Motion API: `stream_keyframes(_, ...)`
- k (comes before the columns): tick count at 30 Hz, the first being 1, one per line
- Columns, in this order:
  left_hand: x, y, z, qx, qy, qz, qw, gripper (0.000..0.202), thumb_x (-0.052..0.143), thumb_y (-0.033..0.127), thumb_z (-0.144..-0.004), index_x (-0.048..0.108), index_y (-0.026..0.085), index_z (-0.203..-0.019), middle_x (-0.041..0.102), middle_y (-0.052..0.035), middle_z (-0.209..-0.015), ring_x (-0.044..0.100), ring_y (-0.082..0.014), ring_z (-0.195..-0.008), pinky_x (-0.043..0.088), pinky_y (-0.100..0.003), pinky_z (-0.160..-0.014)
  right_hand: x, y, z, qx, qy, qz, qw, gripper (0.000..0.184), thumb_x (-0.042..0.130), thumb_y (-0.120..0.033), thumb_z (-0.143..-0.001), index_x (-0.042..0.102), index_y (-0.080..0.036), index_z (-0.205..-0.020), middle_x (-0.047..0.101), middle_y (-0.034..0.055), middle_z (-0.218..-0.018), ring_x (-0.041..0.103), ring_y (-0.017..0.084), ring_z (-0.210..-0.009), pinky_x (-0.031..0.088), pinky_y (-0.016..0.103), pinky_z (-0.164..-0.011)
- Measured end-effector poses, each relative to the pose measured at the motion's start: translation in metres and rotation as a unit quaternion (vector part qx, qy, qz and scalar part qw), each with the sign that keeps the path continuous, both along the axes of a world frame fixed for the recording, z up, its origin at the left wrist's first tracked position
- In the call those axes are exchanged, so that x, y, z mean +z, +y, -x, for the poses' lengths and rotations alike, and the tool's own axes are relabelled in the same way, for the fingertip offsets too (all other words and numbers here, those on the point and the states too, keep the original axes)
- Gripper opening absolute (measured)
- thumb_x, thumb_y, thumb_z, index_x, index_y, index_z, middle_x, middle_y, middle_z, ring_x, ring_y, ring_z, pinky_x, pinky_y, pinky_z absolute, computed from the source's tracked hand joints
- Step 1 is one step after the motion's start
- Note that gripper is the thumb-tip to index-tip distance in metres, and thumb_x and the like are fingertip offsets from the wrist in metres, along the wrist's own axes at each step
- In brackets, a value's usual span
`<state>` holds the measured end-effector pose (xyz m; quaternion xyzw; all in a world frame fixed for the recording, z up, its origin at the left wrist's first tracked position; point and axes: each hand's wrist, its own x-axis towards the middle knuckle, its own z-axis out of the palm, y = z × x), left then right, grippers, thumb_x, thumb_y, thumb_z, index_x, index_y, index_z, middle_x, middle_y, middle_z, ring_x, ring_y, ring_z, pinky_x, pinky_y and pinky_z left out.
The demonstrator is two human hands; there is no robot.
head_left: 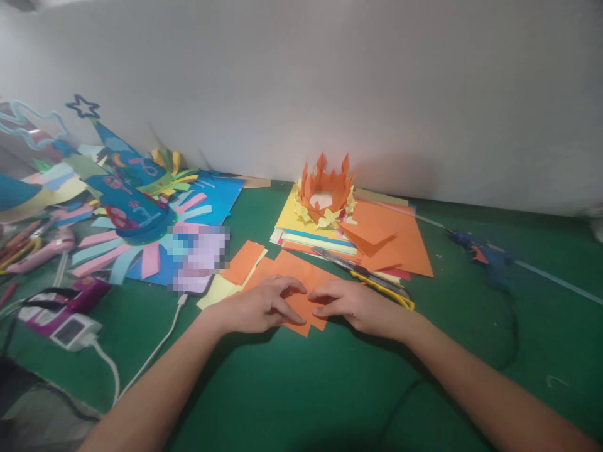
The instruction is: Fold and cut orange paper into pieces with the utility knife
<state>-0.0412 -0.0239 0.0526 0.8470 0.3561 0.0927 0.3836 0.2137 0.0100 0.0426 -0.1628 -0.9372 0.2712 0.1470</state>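
Observation:
Several overlapping sheets of orange paper [296, 270] lie on the green table in front of me. My left hand [264, 304] rests on their left part, thumb and index finger spread apart. Opposite it, my right hand [351, 304] touches the right part, its thumb a little apart from the fingers. The fingertips of both hands nearly meet over the paper, and neither hand grips anything that I can see. Just behind my right hand lies a utility knife [348, 260], next to scissors with yellow handles [405, 302]. An orange paper crown [327, 191] stands beyond, on a stack of coloured paper [287, 216].
Blue cone hats [141, 207] with paper fringes stand at left on a blue sheet [221, 188]. Nearer are a phone [202, 260] on a white cable [172, 336] and a purple power strip [85, 298]. A blue glue gun [485, 254] lies at right.

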Motion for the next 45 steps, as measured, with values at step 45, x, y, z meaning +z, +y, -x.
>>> stream_keyframes(45,0.012,-0.003,-0.005,-0.008,0.038,-0.036,0.999,0.031,0.049,0.012,-0.085,0.065,0.027,-0.106,0.049,-0.0048,-0.128,0.042,-0.0211,-0.123,0.036,-0.036,-0.104,0.000,-0.015,-0.003,0.014,-0.005,-0.135,0.991,0.026,0.039,-0.020,-0.095,0.064,-0.015,-0.099,0.065,0.0103,-0.092,0.057,0.019,-0.091,0.044,0.034,-0.079)
